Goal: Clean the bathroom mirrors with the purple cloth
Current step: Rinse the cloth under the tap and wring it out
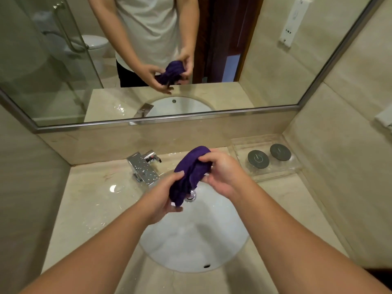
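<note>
A bunched purple cloth (189, 172) hangs above the white sink basin (197, 240). My left hand (163, 198) grips its lower end, fingers curled round the fabric. My right hand (220, 172) pinches its upper end from the right. The large wall mirror (265, 66), framed in metal, rises behind the counter and reflects my torso, both hands and the cloth.
A chrome faucet (144, 166) wet with droplets stands at the sink's back left. Water lies on the beige stone counter (84, 209). A clear tray (267, 160) with two round dark lids sits at the back right. Tiled walls close in on both sides.
</note>
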A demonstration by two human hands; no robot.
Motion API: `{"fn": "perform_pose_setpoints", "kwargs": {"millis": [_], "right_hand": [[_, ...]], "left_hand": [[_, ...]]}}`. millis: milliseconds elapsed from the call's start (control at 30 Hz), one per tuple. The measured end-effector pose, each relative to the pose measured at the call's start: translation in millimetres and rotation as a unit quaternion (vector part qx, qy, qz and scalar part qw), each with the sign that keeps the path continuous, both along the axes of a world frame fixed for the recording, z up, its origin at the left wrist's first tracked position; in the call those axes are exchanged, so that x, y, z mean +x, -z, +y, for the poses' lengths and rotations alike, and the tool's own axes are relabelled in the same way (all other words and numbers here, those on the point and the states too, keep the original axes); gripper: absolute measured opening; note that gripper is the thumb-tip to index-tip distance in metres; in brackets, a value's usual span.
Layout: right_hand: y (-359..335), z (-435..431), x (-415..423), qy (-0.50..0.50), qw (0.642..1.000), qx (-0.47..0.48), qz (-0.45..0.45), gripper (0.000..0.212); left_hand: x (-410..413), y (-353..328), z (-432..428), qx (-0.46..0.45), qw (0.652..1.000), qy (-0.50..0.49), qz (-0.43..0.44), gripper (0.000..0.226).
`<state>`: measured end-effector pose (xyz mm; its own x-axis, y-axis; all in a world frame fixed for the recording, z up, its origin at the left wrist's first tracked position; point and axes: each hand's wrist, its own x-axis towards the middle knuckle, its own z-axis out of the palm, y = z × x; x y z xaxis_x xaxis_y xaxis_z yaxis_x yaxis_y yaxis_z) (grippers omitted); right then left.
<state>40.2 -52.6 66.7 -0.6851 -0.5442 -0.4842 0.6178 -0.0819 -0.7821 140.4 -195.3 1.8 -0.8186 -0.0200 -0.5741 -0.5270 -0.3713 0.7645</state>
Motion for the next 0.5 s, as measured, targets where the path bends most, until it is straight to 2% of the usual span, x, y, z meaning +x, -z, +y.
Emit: {"fn": "perform_pose_setpoints", "kwargs": {"millis": [67,133,200,233,300,333,367,433,467,500], "right_hand": [[8.2,-1.6,8.6,0.063,0.996,-0.035,-0.062,0.021],[18.0,-4.2,22.2,0.052,0.998,0.023,-0.032,0.021],[28.3,-5.0,37.5,-0.002,0.994,0.103,0.039,0.03],[33.6,-3.4,43.7,-0.045,0.981,0.156,0.106,0.041],[40.8,2.8,52.1,-0.196,0.911,0.25,0.264,0.074],[45.2,8.1,52.7,-0.249,0.883,0.252,0.309,0.081],[47.9,15.5,50.1,-0.265,0.877,0.238,0.323,0.08],[53.9,34.4,38.3,-0.196,0.887,0.244,0.338,0.066],[57.8,44.1,30.7,-0.149,0.873,0.282,0.369,0.065],[61.3,52.4,24.2,-0.125,0.839,0.328,0.415,0.072]], "left_hand": [[-6.9,4.6,8.3,0.109,0.993,-0.03,-0.011,0.04],[-17.3,4.2,17.2,0.21,0.974,-0.083,-0.007,0.045],[-27.5,0.6,24.0,0.258,0.961,-0.103,-0.007,0.05],[-31.5,-1.7,26.0,0.26,0.96,-0.104,-0.018,0.048],[-36.2,-6.1,27.2,0.239,0.965,-0.091,-0.05,0.042],[-37.3,-7.2,26.6,0.213,0.972,-0.078,-0.063,0.041],[-37.9,-6.7,24.2,0.171,0.981,-0.058,-0.075,0.041],[-37.6,-6.4,17.2,0.09,0.99,-0.014,-0.109,0.037],[-37.6,-6.5,13.6,0.071,0.989,0.012,-0.129,0.029],[-37.7,-5.7,10.1,0.058,0.986,0.043,-0.153,0.019]]}}
